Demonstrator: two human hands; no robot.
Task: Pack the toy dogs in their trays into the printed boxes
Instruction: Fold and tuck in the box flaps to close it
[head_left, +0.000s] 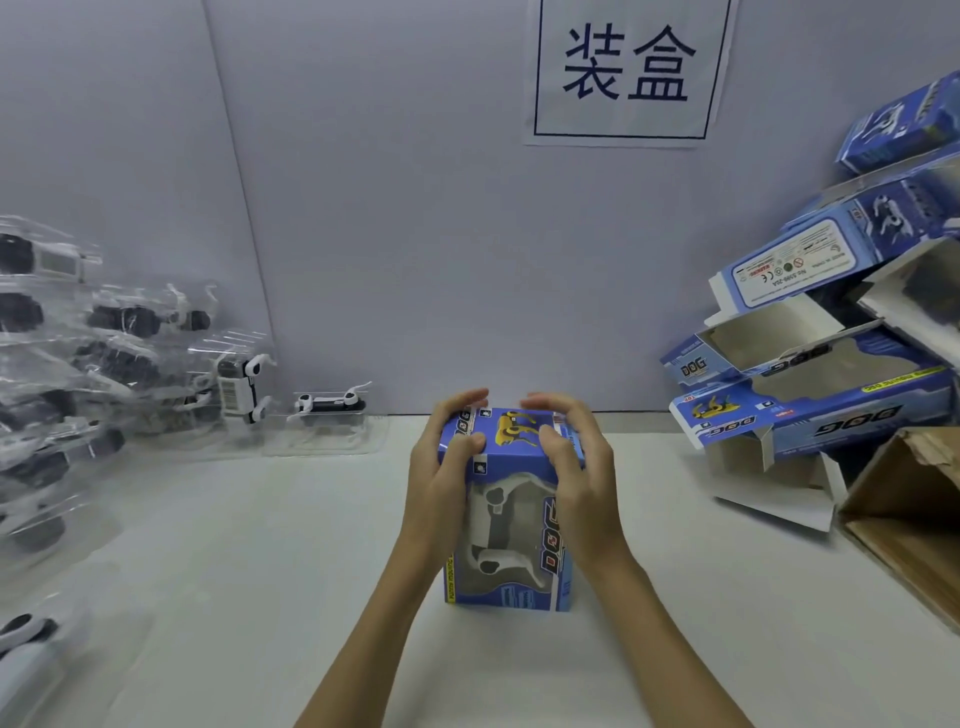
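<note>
Head view: a blue printed box stands upright on the white table, gripped between both hands. The left hand wraps the box's left side, its thumb lying on the top panel and its fingers curled over the far top edge. The right hand mirrors it on the right side, thumb on the top panel, fingers bent over the far edge, their tips close to those of the left hand but apart from them. Between the two thumbs the top panel shows a yellow dog picture on blue. Below the thumbs, the face turned toward the camera has a clear window through which a white and grey toy dog is visible, with large "DOG" lettering running up the strip just under the right palm and a yellow band along the edge under the left wrist.

Well off to the left of the left-hand fingers lies a heap of clear trays holding toy dogs, one tray lying nearest the hands. Well to the right of the right-hand fingers, empty printed boxes are stacked unevenly, beside a brown carton. On the wall beyond the fingertips hangs a paper sign with two dark blue characters.
</note>
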